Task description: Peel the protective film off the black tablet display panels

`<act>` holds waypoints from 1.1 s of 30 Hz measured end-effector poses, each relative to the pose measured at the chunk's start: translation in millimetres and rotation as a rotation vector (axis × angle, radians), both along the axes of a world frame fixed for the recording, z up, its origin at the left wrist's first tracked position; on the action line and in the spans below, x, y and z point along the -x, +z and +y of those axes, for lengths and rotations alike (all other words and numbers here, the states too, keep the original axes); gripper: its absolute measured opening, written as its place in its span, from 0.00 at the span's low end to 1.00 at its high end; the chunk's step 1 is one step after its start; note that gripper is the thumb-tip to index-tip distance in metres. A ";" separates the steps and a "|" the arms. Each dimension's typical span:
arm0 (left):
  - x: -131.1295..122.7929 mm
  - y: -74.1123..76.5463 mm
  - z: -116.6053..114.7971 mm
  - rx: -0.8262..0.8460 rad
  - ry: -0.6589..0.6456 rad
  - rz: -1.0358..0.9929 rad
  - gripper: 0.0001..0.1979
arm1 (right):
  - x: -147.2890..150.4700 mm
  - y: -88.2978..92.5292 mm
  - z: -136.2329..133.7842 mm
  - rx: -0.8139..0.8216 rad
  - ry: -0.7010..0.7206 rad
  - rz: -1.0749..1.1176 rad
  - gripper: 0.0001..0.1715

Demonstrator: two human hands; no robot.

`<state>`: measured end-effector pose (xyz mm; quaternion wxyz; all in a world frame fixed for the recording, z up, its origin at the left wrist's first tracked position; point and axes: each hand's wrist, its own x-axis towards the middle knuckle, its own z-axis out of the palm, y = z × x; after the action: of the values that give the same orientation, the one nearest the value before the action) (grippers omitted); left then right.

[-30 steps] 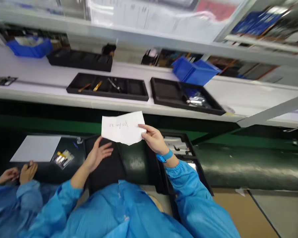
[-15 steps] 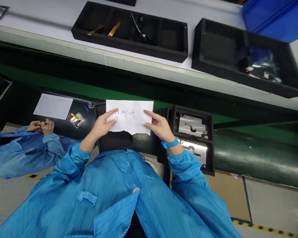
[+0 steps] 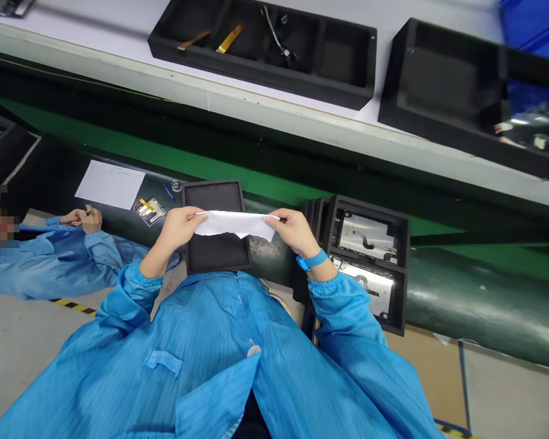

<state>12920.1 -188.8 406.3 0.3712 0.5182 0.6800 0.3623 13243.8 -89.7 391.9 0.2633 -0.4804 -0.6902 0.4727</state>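
Note:
A white sheet of paper (image 3: 235,224) with a ragged torn lower edge is stretched between my two hands, tilted so that no writing shows. My left hand (image 3: 179,227) pinches its left end between thumb and fingers. At the right end, my right hand (image 3: 296,230) grips it the same way, a blue wristband on that wrist. Below the paper lies a black tray (image 3: 217,259) with a dark inner surface, partly covered by the sheet and my left hand.
Right of my hands, a black tray (image 3: 405,274) holds metal-plated parts. On the left are a printed sheet (image 3: 110,185), a blue pen (image 3: 169,192) and a small circuit part (image 3: 149,211) near a co-worker's hands (image 3: 88,219). Black compartment boxes (image 3: 265,67) stand on the raised shelf.
The paper has tipped from facing me, with handwriting visible, to nearly edge-on. Both hands stay on it. The view has shifted, and more of the black tray beneath shows.

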 end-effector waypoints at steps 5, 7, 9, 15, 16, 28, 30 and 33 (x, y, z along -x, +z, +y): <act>-13.7 10.6 -2.6 -0.091 -0.052 0.238 0.16 | 15.2 13.5 -4.7 -0.332 0.188 -0.219 0.31; -22.9 11.9 -2.5 -0.136 -0.086 0.293 0.15 | 31.5 17.2 -11.9 -0.300 0.336 -0.209 0.38; -29.8 10.8 -2.0 -0.173 -0.110 0.326 0.15 | 48.9 17.5 -20.3 -0.222 0.455 -0.184 0.35; -26.5 6.8 0.7 -0.139 -0.230 0.321 0.12 | 69.2 6.5 -35.2 -0.009 0.485 -0.200 0.12; -26.0 7.6 1.0 -0.120 -0.252 0.321 0.13 | 68.7 4.3 -36.4 0.000 0.492 -0.208 0.11; -39.3 -26.3 -2.5 0.242 -0.496 0.301 0.07 | 70.2 -33.8 -49.2 0.086 0.731 -0.222 0.23; -30.0 -41.6 -6.1 0.275 -0.493 0.216 0.08 | 71.9 -46.9 -50.2 0.070 0.713 -0.255 0.27; -9.5 -68.7 -14.4 0.348 -0.440 0.096 0.09 | 72.8 -71.2 -47.8 0.026 0.699 -0.340 0.26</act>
<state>12929.6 -203.2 337.6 0.4918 0.5984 0.6199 0.1258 13171.0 -137.5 320.7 -0.0381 -0.2910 -0.8401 0.4561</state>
